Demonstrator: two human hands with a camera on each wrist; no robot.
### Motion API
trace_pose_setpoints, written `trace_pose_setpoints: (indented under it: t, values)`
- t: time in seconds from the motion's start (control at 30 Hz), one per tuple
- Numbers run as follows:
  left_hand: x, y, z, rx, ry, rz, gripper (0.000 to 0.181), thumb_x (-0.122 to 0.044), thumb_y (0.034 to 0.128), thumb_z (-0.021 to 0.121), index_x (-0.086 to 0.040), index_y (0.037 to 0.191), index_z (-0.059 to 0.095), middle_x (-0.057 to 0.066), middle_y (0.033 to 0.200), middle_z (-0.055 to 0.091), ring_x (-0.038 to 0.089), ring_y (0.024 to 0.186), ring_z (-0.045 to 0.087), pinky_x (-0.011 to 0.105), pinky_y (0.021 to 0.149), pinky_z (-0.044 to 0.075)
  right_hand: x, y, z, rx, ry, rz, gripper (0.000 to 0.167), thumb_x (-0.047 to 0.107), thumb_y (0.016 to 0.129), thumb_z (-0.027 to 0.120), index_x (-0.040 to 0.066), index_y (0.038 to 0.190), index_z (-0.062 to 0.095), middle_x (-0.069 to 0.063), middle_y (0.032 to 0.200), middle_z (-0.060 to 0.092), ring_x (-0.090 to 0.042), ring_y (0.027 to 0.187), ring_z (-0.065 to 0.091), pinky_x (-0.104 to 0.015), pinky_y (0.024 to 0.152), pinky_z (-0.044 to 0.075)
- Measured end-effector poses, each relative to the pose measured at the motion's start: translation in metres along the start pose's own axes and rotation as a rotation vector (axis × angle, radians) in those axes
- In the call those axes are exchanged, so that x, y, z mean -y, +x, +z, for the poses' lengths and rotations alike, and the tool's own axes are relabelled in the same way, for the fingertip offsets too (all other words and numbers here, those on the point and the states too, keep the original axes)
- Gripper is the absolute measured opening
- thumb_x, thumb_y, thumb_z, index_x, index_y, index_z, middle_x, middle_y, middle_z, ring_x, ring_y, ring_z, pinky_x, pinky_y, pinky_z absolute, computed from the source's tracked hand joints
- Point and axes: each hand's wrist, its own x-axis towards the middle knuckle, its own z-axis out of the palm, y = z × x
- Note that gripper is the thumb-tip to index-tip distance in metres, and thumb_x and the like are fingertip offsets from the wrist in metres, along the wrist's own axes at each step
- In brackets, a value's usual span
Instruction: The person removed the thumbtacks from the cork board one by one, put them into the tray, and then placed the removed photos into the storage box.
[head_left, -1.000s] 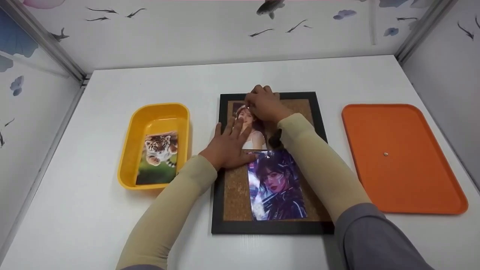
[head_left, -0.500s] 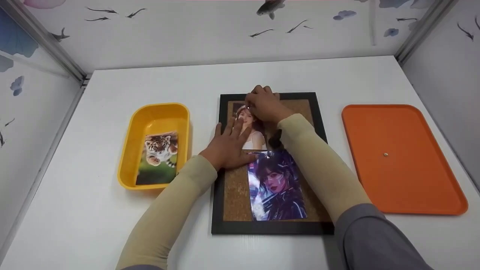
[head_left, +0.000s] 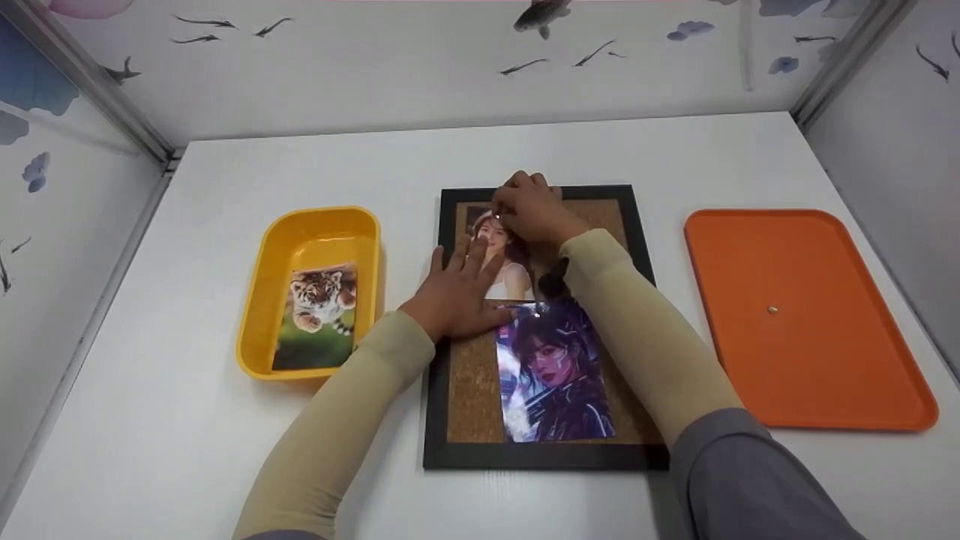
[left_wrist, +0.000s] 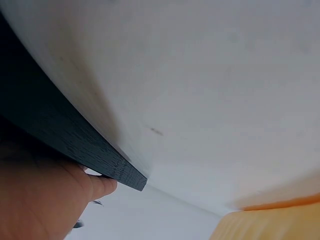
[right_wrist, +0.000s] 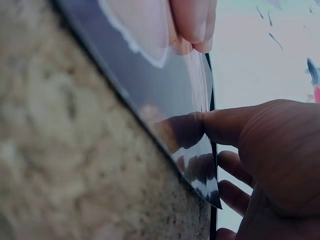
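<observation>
A portrait photo (head_left: 514,277) of someone in a white top lies on the upper part of a black-framed cork board (head_left: 474,390). My left hand (head_left: 457,296) rests on this photo and the board's left side, fingers spread. At the photo's top edge, the curled fingers of my right hand (head_left: 536,210) pinch a small shiny push pin (head_left: 496,216), mostly hidden by them. The right wrist view shows the thumb (right_wrist: 225,125) against the glossy photo (right_wrist: 185,90). Below, a purple-blue portrait photo (head_left: 555,382) has a clear push pin (head_left: 537,313) near its top.
Left of the board stands a yellow bin (head_left: 367,247) with a tiger cub photo (head_left: 319,315) inside. To the right lies an orange tray (head_left: 810,367) bearing one small pin (head_left: 772,309). Printed white walls (head_left: 420,67) enclose the table (head_left: 150,300).
</observation>
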Motion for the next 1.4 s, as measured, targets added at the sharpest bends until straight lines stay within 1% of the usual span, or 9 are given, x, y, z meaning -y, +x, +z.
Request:
trace_pose_setpoints:
  t: [0.2, 0.43, 0.77, 1.03, 1.23, 1.4]
  values:
    - [0.000, -0.001, -0.001, 0.002, -0.002, -0.004, 0.097, -0.080, 0.0903, 0.029, -0.020, 0.161, -0.002, 0.014, 0.165, -0.010, 0.037, 0.150, -0.009, 0.064, 0.115, 0.000, -0.002, 0.000, 0.000, -0.005, 0.035, -0.009, 0.014, 0.024, 0.100, 0.059, 0.021, 0.111, 0.067, -0.005, 0.130, 0.047, -0.029, 0.125, 0.036, -0.052, 0.099, 0.028]
    - [-0.001, -0.002, -0.002, -0.011, -0.026, 0.006, 0.096, -0.079, 0.0907, 0.030, -0.018, 0.161, 0.003, 0.014, 0.165, -0.008, 0.037, 0.150, -0.007, 0.064, 0.115, -0.001, -0.003, 0.000, -0.004, 0.010, 0.079, 0.002, 0.010, 0.026, 0.098, 0.062, 0.023, 0.104, 0.070, -0.003, 0.126, 0.046, -0.028, 0.121, 0.036, -0.051, 0.097, 0.027]
    - [0.000, -0.003, -0.002, -0.018, -0.014, 0.005, 0.096, -0.078, 0.0913, 0.030, -0.018, 0.161, 0.004, 0.014, 0.165, -0.006, 0.037, 0.150, -0.006, 0.064, 0.115, 0.001, -0.009, 0.005, -0.008, 0.040, 0.081, -0.011, 0.015, 0.026, 0.097, 0.065, 0.021, 0.108, 0.073, -0.005, 0.127, 0.047, -0.028, 0.118, 0.038, -0.054, 0.099, 0.028]
    - [-0.003, -0.003, -0.002, -0.013, -0.003, 0.005, 0.096, -0.079, 0.0911, 0.028, -0.018, 0.161, 0.003, 0.014, 0.165, -0.007, 0.037, 0.150, -0.007, 0.063, 0.115, 0.001, -0.013, 0.008, -0.008, 0.068, 0.053, -0.020, 0.016, 0.027, 0.097, 0.065, 0.022, 0.110, 0.072, -0.006, 0.132, 0.046, -0.030, 0.124, 0.036, -0.057, 0.104, 0.026]
    - [-0.002, -0.002, 0.000, -0.012, -0.010, 0.006, 0.096, -0.079, 0.0910, 0.028, -0.019, 0.161, 0.003, 0.014, 0.165, -0.007, 0.037, 0.150, -0.007, 0.063, 0.115, 0.000, -0.016, 0.008, -0.010, 0.084, 0.019, -0.063, 0.020, 0.028, 0.098, 0.063, 0.022, 0.115, 0.071, -0.006, 0.134, 0.045, -0.030, 0.127, 0.035, -0.057, 0.106, 0.026]
    - [-0.001, -0.002, -0.001, -0.003, -0.029, -0.006, 0.096, -0.079, 0.0908, 0.028, -0.019, 0.161, 0.001, 0.013, 0.165, -0.008, 0.036, 0.150, -0.009, 0.063, 0.115, -0.002, -0.015, 0.009, -0.014, 0.114, 0.004, -0.102, 0.020, 0.027, 0.099, 0.062, 0.021, 0.117, 0.069, -0.007, 0.138, 0.043, -0.031, 0.128, 0.033, -0.057, 0.106, 0.026]
